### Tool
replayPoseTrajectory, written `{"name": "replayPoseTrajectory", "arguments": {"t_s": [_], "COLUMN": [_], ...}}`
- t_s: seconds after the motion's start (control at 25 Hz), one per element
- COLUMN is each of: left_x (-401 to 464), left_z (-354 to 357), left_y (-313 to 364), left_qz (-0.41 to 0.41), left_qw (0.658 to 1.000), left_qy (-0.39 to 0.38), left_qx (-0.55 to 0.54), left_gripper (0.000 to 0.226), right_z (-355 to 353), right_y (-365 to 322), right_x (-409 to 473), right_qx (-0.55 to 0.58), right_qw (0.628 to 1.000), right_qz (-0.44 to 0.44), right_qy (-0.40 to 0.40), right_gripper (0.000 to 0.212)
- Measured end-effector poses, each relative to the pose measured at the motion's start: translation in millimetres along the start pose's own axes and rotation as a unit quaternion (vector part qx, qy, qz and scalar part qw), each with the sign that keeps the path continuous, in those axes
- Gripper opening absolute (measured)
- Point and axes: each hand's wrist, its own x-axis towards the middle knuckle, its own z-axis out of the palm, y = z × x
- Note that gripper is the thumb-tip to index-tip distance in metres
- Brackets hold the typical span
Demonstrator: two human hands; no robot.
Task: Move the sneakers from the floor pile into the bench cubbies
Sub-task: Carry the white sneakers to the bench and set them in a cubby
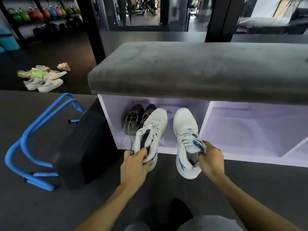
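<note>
The padded counter (191, 69) spans the view, its white cubbies below; the left cubby (106, 114) already holds a dark pair of sneakers (135, 119), and the right cubby (250, 127) shows nothing inside. A black case (86, 150) and a blue hurdle frame (25, 140) stand just left of the counter. The floor pile of sneakers (43, 77) lies well apart, far left. I hold one white-and-blue sneaker in each hand, toes aimed into the left cubby: my left hand (135, 165) grips the collar of the left sneaker (150, 134), my right hand (210, 160) pinches the heel of the right sneaker (186, 140). Risk, as I judge it: the left sneaker's toe is close to the dark pair and could shove them back; loose laces may snag on the cubby edge.
</note>
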Motion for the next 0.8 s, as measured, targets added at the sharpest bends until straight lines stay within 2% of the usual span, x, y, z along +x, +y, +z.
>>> {"name": "replayPoseTrajectory", "arguments": {"t_s": [0.24,0.8], "left_x": [75,235], "left_z": [54,195], "left_y": [-9,-28], "left_qz": [0.004,0.024], "left_qw": [0.999,0.996], "left_qy": [-0.03,-0.043], "left_qx": [0.014,0.076], "left_gripper": [0.036,0.019], "right_z": [45,157], "right_y": [7,27], "right_x": [68,233], "right_qx": [-0.01,0.018], "right_qw": [0.999,0.983], "right_qz": [0.045,0.185], "right_qy": [-0.007,-0.018], "right_gripper": [0.025,0.026]}}
